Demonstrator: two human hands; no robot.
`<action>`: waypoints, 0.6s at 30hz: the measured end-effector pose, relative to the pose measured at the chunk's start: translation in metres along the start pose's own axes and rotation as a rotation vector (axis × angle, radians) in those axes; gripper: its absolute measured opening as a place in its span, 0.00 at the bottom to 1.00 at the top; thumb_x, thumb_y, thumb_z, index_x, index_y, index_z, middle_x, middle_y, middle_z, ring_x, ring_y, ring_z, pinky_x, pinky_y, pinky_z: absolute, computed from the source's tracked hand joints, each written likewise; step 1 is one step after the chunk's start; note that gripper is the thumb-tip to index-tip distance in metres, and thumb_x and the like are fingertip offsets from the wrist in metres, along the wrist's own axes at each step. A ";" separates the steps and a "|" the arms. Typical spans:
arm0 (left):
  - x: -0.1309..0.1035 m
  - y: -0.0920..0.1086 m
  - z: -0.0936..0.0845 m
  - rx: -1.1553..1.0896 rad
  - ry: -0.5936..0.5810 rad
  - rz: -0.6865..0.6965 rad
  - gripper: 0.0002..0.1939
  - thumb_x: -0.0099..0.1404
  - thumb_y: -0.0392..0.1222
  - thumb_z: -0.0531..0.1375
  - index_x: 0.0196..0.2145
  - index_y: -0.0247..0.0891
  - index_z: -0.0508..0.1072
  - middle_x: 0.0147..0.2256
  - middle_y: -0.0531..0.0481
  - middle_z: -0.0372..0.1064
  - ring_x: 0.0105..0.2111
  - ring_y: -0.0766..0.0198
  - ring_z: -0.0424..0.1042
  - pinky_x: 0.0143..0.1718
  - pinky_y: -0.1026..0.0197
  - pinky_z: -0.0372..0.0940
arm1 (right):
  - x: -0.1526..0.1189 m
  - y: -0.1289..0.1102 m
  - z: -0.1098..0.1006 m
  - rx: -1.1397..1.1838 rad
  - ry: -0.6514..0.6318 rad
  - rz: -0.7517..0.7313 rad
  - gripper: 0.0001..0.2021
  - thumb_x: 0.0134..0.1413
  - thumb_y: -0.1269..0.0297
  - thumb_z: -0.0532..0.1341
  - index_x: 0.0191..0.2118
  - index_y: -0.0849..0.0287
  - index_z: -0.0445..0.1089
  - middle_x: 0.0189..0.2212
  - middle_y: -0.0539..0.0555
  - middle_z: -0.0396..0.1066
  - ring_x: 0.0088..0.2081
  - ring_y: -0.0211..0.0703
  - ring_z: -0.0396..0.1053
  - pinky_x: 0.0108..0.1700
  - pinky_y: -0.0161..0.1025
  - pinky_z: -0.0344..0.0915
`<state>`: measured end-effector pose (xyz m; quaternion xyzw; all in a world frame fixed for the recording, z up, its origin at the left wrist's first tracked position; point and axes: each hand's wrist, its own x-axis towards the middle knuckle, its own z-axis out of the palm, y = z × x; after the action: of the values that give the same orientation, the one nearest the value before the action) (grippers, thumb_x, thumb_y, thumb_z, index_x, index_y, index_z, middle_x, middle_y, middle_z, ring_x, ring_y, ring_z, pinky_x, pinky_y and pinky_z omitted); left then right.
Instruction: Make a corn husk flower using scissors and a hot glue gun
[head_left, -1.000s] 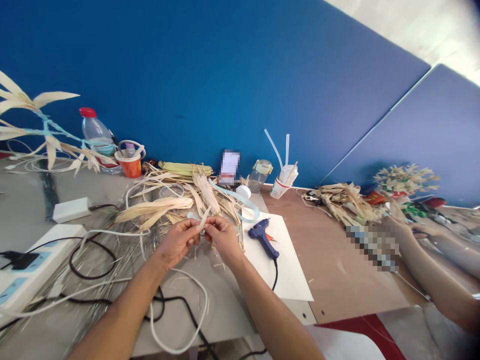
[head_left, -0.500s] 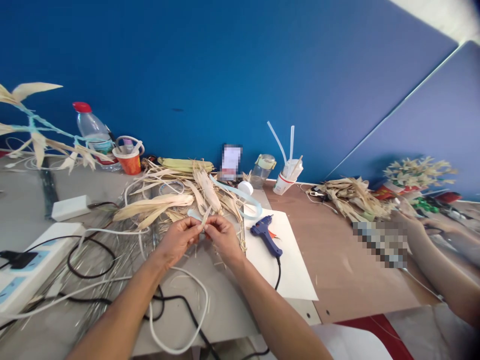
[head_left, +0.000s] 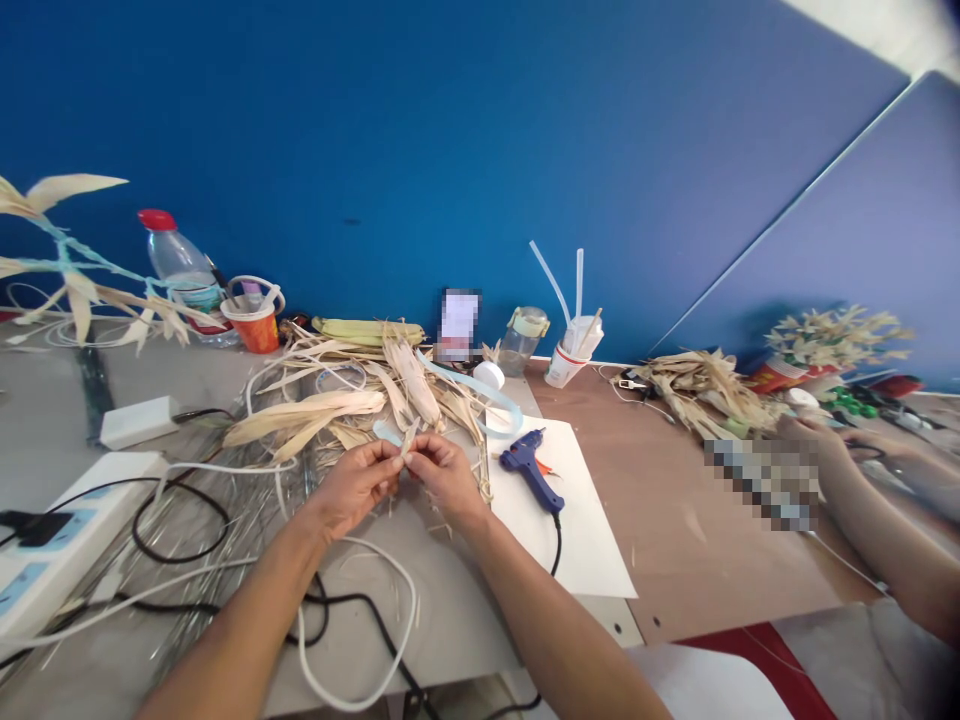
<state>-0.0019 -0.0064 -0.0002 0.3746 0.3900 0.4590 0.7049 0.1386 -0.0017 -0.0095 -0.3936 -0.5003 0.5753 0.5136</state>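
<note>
Both hands meet at the middle of the table, fingertips almost touching. My left hand [head_left: 360, 480] pinches a small strip of pale dried husk [head_left: 409, 438] from the left. From the right, my right hand [head_left: 444, 474] pinches the same strip near its lower end. Just behind them lies a heap of dried corn husks [head_left: 322, 408], with a light blue ribbon [head_left: 480, 388] curling over its right side. A blue glue gun [head_left: 534, 472] rests on a white sheet [head_left: 585, 540] to the right of my hands.
At left are a power strip [head_left: 82, 515], loose cables, thin wires and a husk branch [head_left: 112, 265]. Along the wall stand a bottle [head_left: 184, 270], a red cup [head_left: 253, 325], a phone [head_left: 459, 325], a jar [head_left: 521, 340] and a white cup [head_left: 566, 360]. Another person's arms [head_left: 862, 510] reach in at right.
The view has shifted slightly. Both my hands keep their pinch on the husk strip, which stands a little shorter above the fingertips.
</note>
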 end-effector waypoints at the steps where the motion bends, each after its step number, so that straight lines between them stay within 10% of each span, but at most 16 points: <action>1: 0.000 0.000 0.000 -0.010 -0.007 -0.010 0.14 0.46 0.42 0.71 0.23 0.34 0.70 0.19 0.56 0.60 0.19 0.73 0.56 0.21 0.69 0.53 | 0.000 0.000 0.000 -0.008 -0.002 -0.007 0.06 0.44 0.62 0.62 0.28 0.59 0.68 0.21 0.45 0.63 0.22 0.33 0.57 0.27 0.32 0.57; 18: 0.000 -0.003 0.010 -0.007 0.051 0.065 0.13 0.47 0.43 0.70 0.23 0.34 0.71 0.18 0.57 0.60 0.19 0.73 0.55 0.20 0.69 0.52 | -0.002 -0.002 0.005 -0.064 0.065 -0.137 0.02 0.45 0.67 0.56 0.26 0.58 0.62 0.22 0.45 0.61 0.25 0.34 0.58 0.30 0.33 0.57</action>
<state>0.0081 -0.0090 0.0016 0.3729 0.3937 0.4924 0.6808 0.1346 -0.0048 -0.0068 -0.3930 -0.5273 0.5097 0.5548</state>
